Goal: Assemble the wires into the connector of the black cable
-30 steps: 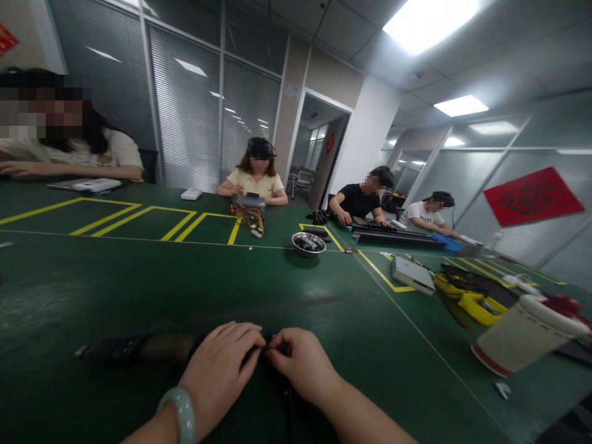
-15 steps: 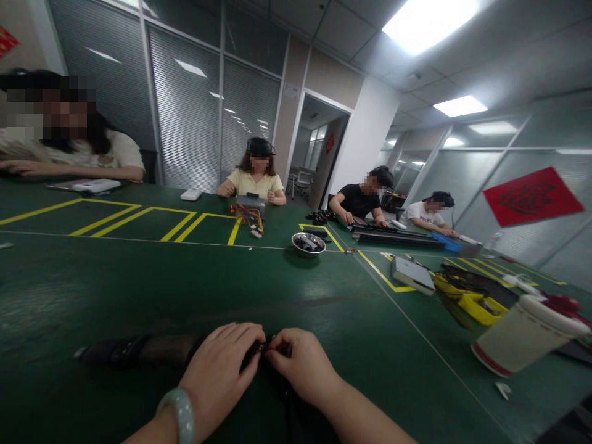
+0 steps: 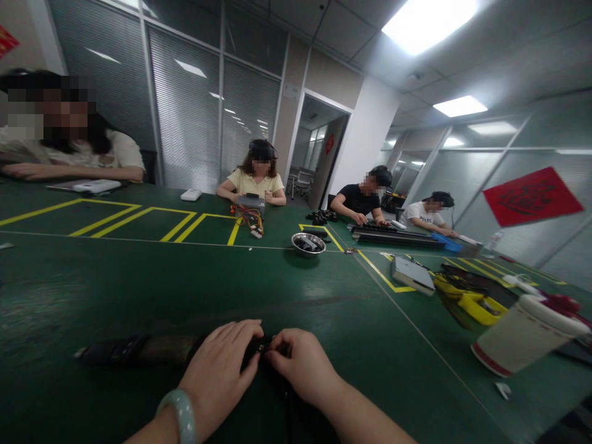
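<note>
Hands meeting over long dark strip (image 3: 139, 349) lying flat on green surface (image 3: 300, 308), near edge. Left hand (image 3: 217, 373) pressing down on strip's right end, fingers spread flat, pale bangle (image 3: 180, 412) sitting at wrist. Right hand (image 3: 300, 364) touching left fingertips, thumb and forefinger pinching small dark part at strip's end. Metal bowl (image 3: 308, 243) sitting well beyond strip; paper cup (image 3: 520, 336) lying tilted far right of strip.

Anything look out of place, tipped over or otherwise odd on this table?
One thing: the paper cup near the right edge looks tipped, though the wide lens may exaggerate it; no spill shows. Otherwise nothing stands out: left hand and right hand rest on a dark strap-like object on the green table.
</note>
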A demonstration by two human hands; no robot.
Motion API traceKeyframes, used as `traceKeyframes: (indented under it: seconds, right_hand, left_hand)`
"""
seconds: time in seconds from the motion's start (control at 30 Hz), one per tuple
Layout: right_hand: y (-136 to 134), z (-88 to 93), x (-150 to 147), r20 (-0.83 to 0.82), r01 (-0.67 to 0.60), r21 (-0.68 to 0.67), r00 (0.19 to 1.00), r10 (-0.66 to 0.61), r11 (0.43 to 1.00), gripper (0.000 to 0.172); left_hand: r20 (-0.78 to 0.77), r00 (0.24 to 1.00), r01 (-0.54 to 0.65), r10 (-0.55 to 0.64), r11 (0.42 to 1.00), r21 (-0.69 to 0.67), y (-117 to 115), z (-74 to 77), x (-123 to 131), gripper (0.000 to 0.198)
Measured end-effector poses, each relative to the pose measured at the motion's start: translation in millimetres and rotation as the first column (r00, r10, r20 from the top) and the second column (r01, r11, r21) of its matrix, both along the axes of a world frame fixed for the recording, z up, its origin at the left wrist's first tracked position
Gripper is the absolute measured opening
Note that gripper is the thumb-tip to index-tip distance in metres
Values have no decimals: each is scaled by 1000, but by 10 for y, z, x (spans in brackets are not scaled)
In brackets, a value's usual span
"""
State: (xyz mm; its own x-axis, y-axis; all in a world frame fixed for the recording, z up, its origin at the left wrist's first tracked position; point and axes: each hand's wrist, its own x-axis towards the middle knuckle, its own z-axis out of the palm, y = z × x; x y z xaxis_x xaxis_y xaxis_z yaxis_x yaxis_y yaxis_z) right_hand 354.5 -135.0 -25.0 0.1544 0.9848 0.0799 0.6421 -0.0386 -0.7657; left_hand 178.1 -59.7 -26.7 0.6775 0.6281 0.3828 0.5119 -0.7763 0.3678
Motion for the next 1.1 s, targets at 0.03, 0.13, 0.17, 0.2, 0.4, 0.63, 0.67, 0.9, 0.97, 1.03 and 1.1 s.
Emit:
traceKeyframes:
  seconds: [0.03, 0.13, 0.17, 0.2, 0.4, 0.63, 0.67, 0.9, 0.97, 1.03, 1.1]
  right_hand:
    - [-1, 0, -1, 1, -3, -2, 1000, 3, 1000, 4]
    - [-4, 4, 1, 9, -7, -2, 1000, 7, 1000, 5]
    - [-4, 5, 3, 10, -6, -1, 1000, 6, 1000, 5]
    - [-3, 6, 5, 11, -5, 0, 1000, 5, 1000, 5]
    - [-7, 20, 6, 20, -5, 0, 1000, 5, 1000, 7]
    - [-11, 28, 7, 9, 5, -9, 1000, -4, 1000, 5]
    - [-10, 25, 9, 8, 4, -10, 1000, -4, 1000, 6]
    - [-17, 73, -4, 34, -1, -21, 999, 1, 1000, 7]
    - [-20, 101, -11, 45, 5, -37, 999, -3, 999, 7]
    - [-20, 113, -14, 52, 2, -45, 999, 1, 999, 6]
    - [-16, 102, -11, 57, 1, -40, 998, 1, 999, 6]
  left_hand:
    - [6, 1000, -10, 10, 1000, 5, 2, -7, -1, 21]
    - [-4, 1000, 7, -7, 1000, 22, 7, -13, -5, 15]
    - [-12, 1000, 24, -23, 999, 28, 9, -9, -7, 13]
    - [-19, 999, 40, -39, 999, 35, 10, -4, -8, 13]
    - [-33, 998, 64, -62, 996, 59, 25, 0, -6, 17]
    - [-4, 999, 42, -41, 992, 120, 44, -59, -10, 12]
    - [-7, 999, 45, -45, 991, 126, 41, -54, -13, 12]
    - [-24, 996, 86, -84, 989, 124, 10, 15, -8, 15]
    - [-5, 997, 81, -81, 988, 130, 8, 15, -2, 16]
    - [6, 998, 57, -58, 990, 127, 7, 12, 1, 17]
    - [6, 999, 32, -33, 992, 119, 3, 12, 1, 15]
